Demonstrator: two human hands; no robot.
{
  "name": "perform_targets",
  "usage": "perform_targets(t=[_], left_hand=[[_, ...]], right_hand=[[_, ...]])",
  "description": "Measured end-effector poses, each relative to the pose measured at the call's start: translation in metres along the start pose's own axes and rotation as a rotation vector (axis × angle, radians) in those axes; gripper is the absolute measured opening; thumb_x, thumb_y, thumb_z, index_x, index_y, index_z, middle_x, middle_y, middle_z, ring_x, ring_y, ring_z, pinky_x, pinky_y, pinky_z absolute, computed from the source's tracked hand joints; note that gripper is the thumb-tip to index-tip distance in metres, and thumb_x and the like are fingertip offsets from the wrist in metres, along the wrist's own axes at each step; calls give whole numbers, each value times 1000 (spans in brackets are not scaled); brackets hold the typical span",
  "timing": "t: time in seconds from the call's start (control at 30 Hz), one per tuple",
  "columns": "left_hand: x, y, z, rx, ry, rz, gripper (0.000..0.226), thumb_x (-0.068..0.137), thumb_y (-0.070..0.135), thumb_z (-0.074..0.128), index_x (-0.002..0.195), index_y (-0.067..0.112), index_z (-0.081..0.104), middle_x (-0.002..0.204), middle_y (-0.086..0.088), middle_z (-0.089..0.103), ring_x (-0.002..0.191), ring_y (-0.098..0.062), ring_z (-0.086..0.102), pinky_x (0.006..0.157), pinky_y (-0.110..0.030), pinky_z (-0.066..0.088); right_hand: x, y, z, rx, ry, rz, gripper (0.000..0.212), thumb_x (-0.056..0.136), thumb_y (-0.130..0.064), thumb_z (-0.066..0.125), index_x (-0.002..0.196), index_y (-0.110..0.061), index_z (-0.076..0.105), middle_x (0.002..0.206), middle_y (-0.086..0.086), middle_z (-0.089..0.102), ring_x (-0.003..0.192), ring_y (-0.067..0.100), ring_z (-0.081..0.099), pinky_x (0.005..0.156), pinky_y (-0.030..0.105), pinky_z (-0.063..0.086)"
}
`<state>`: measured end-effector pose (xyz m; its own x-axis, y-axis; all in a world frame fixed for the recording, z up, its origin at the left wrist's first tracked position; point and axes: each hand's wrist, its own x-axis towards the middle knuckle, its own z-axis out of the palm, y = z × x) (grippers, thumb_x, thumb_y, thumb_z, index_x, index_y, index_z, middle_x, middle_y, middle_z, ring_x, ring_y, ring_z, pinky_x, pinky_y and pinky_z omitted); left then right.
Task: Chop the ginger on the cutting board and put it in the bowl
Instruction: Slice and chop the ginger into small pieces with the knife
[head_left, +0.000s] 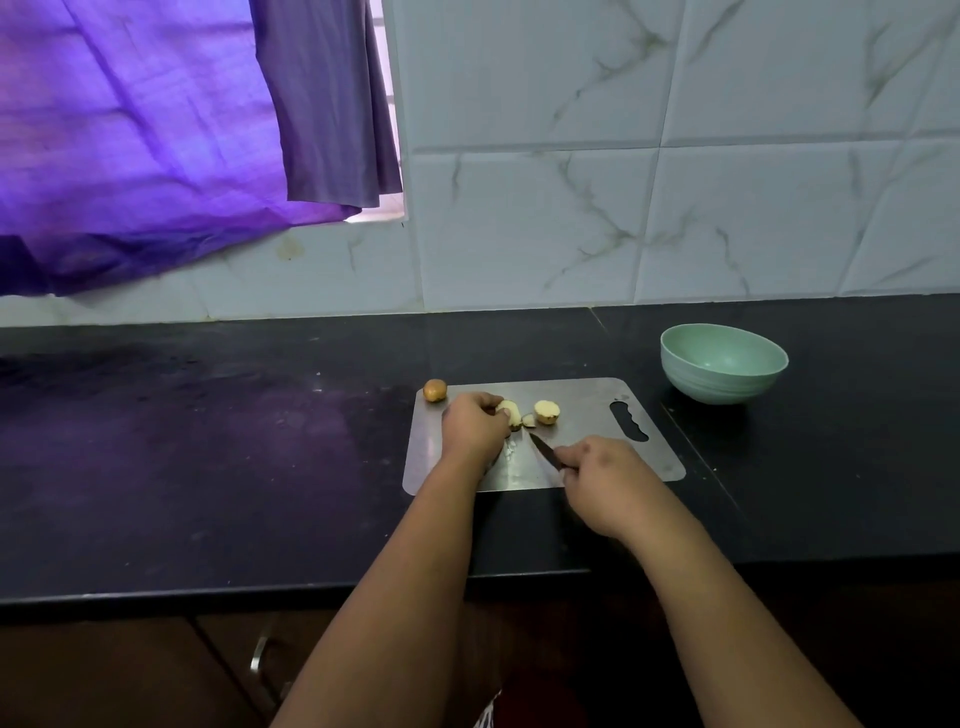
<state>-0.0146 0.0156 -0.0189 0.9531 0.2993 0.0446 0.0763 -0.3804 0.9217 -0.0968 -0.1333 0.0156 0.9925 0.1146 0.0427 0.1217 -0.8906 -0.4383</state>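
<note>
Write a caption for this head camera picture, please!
Left hand holds ginger on the cutting board; right hand grips a knife.

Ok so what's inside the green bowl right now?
The green bowl looks empty: the far inner wall and most of the bottom show bare green, with no ginger in it. Its near rim hides a small strip of the inside closest to the camera.

Dim, cool light enters from ten o'clock through a purple curtain (156, 130), casting a violet sheen on the dark counter (208, 441). The steel cutting board (587, 410) shows soft glare. Wall tiles (675, 208) bow at the edges from wide-angle distortion. The picture is slightly soft throughout, with weak shadows.
</note>
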Motion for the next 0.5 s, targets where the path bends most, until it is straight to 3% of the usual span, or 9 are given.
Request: perform_targets(t=[0.07, 0.2, 0.5], left_hand=[[0, 0, 0, 1, 1, 3, 30, 93, 12, 57, 121, 16, 64, 97, -3, 70, 83, -12, 67, 55, -15, 46], [-2, 2, 0, 5, -4, 6, 30, 91, 9, 56, 118, 13, 66, 96, -4, 71, 85, -14, 67, 59, -14, 45], [6, 1, 2, 48, 2, 36, 26, 89, 7, 55, 112, 10, 68, 81, -2, 66, 66, -6, 59, 41, -5, 39]], right_hand=[[1, -3, -2, 74, 117, -31, 33, 97, -18, 43, 124, -23, 61, 96, 3, 59, 79, 17, 55, 58, 23, 44], [12, -20, 8, 115, 218, -111, 35, 98, -14, 40, 127, -14, 58, 104, 13, 63, 91, 28, 61, 79, 36, 52], [32, -23, 30, 97, 137, -44, 36, 96, -14, 35, 123, -18, 58, 99, 11, 59, 81, 25, 53, 65, 26, 39]])
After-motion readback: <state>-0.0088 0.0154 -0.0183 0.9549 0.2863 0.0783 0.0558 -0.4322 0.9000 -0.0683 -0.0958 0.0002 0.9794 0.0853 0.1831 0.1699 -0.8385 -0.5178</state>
